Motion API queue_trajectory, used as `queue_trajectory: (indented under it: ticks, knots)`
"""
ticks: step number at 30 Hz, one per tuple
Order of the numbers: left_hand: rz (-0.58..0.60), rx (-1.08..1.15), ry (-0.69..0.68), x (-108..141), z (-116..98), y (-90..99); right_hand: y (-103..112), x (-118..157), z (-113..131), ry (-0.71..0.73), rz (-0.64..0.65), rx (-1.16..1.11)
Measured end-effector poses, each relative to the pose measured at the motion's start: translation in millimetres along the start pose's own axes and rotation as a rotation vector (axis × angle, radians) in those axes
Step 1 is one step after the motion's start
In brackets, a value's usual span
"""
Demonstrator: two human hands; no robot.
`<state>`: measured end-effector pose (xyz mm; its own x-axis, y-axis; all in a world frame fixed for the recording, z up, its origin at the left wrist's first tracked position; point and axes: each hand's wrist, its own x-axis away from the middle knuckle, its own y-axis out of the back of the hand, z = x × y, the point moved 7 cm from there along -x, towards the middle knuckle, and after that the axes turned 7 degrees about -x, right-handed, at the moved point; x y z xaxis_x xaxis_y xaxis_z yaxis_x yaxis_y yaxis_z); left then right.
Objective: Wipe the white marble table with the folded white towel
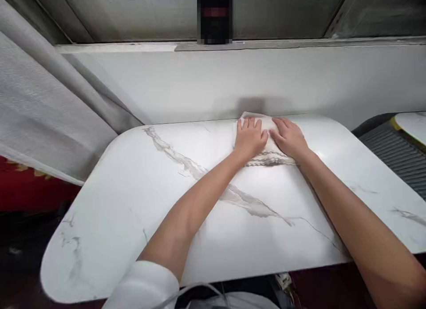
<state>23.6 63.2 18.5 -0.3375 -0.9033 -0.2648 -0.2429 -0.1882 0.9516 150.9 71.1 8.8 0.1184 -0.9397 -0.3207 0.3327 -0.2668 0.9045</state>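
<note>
A folded white cloth with wavy, darker edges lies on the white marbled tabletop, close to the wall. Flat on its left side rests my left hand, fingers stretched out toward the wall. My right hand presses on the cloth's right side, its fingers extended and pointing up and left. Both palms face down, and the two thumbs come near each other over the middle of the cloth. Neither hand grips the cloth; what lies under the palms is hidden.
Behind the table stand a white wall and a window sill. A pale curtain hangs at the left, above red fabric. On the right, a grey ribbed surface sits beside another white top.
</note>
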Motion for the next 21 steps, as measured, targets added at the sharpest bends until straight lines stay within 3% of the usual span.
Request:
queue_trajectory:
  ticks: [8, 11, 21]
  knots:
    - [-0.019, 0.012, 0.038, -22.5, 13.2, -4.7, -6.2, -22.9, -6.2, -0.057, -0.077, 0.039]
    - [-0.014, 0.013, 0.040, -27.6, 17.7, -5.5, -7.8, -28.7, -4.7, -0.114, -0.048, 0.060]
    - [-0.032, 0.036, 0.011, -34.9, 32.9, -5.5, -15.8, -48.5, 3.0, -0.114, -0.011, 0.053]
